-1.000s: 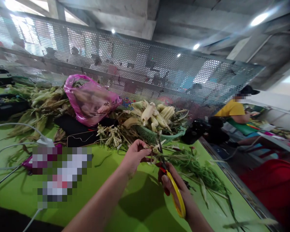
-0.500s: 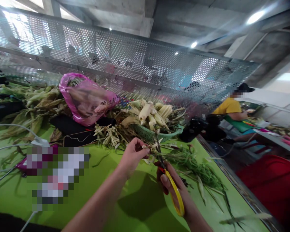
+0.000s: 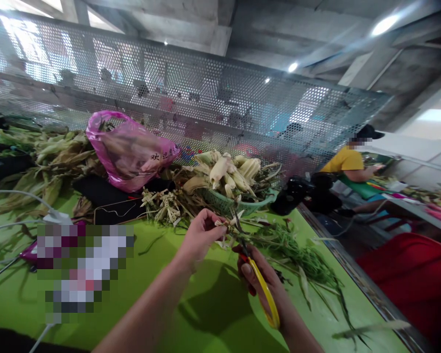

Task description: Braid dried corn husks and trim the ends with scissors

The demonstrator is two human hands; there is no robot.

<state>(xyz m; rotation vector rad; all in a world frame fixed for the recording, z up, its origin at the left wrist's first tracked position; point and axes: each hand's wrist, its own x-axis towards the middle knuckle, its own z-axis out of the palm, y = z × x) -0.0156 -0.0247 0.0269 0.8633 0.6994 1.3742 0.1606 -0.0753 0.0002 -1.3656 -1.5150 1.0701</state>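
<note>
In my right hand (image 3: 259, 277) is a pair of scissors (image 3: 263, 289) with yellow handles, its dark blades pointing up and away from me. My left hand (image 3: 204, 233) pinches a small pale piece of corn husk (image 3: 223, 224) between thumb and fingers, close beside the blades. Whether the blades touch the husk I cannot tell. Just beyond both hands stands a green basket (image 3: 242, 203) heaped with pale husk-wrapped bundles (image 3: 222, 171). A small pile of trimmed husk pieces (image 3: 165, 205) lies behind my left hand.
Green stems (image 3: 297, 250) spread over the green table (image 3: 150, 294) at right. A pink plastic bag (image 3: 128, 147) and dry husks (image 3: 62, 157) lie at back left, a purple power strip (image 3: 29, 251) nearer. A perforated metal screen (image 3: 191, 103) runs behind; a person in yellow (image 3: 349, 162) sits far right.
Both hands stay in nearly the same place, with the scissors still beside the pinched husk. The whole view has shifted slightly.
</note>
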